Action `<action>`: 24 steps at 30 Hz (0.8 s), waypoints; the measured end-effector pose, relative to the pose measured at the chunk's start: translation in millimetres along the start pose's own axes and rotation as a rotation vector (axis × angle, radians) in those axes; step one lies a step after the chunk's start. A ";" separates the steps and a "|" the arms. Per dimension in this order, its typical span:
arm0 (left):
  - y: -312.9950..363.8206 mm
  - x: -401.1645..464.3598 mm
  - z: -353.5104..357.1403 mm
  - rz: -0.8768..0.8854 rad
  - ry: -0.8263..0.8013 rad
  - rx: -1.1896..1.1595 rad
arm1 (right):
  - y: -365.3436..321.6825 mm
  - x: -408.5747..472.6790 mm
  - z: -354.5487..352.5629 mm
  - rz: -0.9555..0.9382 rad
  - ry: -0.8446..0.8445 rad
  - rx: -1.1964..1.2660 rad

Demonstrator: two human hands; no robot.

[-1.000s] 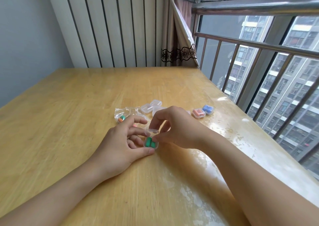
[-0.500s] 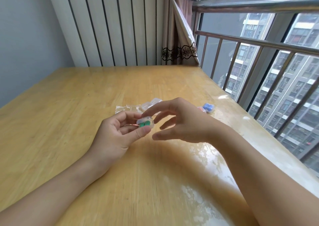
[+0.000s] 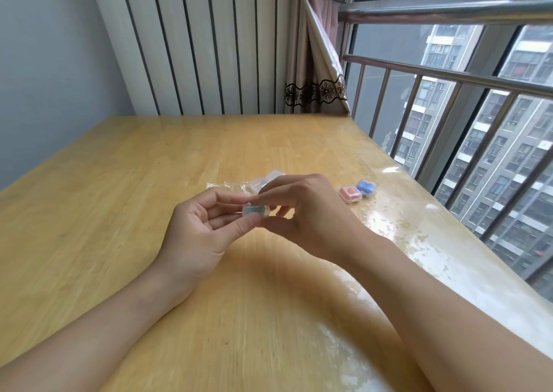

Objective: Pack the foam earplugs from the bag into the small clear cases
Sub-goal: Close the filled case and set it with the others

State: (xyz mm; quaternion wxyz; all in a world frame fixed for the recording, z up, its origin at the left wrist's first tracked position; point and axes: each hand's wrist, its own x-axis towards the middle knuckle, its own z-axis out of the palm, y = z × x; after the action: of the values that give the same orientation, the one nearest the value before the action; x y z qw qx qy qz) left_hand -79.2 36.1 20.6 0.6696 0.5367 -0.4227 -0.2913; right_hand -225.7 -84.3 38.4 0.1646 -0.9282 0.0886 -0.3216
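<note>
- Broad wooden table (image 3: 119, 212), bare across the near and left stretches; right edge running along a window railing (image 3: 449, 77), with a worn, glossy strip just inside that edge; plenty of open surface below and left of the hands for setting things down.
- Left hand (image 3: 197, 233) and right hand (image 3: 311, 215) raised above the middle of the table, meeting fingertip to fingertip; both pinching one small clear case (image 3: 256, 210), left thumb and forefinger at its left end, right thumb and forefinger closing over its top and right end; remaining right fingers loosely spread.
- Crumpled clear bag (image 3: 224, 186) lying flat beyond the left fingers; contents not readable from here.
- Empty-looking clear cases (image 3: 267, 179) just behind the bag, partly hidden by the right hand.
- Two packed cases well to the right, near the table edge: one with pink earplugs (image 3: 350, 194), touching or almost touching one with blue earplugs (image 3: 366, 187).
- Inside the held case, a blurred green tint, probably a pair of earplugs; lid position hard to read through the blur.
- Likely step: pressing the lid shut on the green pair; third case of several, so roughly midway.
- Next move calling for a firm squeeze until the lid seats, then a short carry right to park it beside the packed pair, short of the edge.
</note>
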 end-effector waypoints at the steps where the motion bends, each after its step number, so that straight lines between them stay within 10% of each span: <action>1: -0.4 0.2 -0.1 0.002 0.001 0.003 | 0.6 0.0 -2.2 0.085 -0.027 0.083; 7: -3.1 -0.8 0.6 0.036 -0.049 0.050 | 9.3 0.2 -14.2 0.385 -0.150 0.541; 17: -7.1 -1.2 -0.9 0.062 -0.089 0.238 | 32.5 -5.8 -49.7 0.670 -0.212 0.017; 24: -1.6 9.9 -15.5 0.500 0.069 0.779 | 42.9 -9.2 -50.4 0.690 -0.185 -0.148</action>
State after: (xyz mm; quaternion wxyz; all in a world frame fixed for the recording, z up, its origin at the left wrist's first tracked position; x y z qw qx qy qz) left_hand -60.8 34.6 20.5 0.4815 0.6393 -0.5945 0.0778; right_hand -266.9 -134.2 54.9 0.2033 -0.8782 0.4044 -0.1547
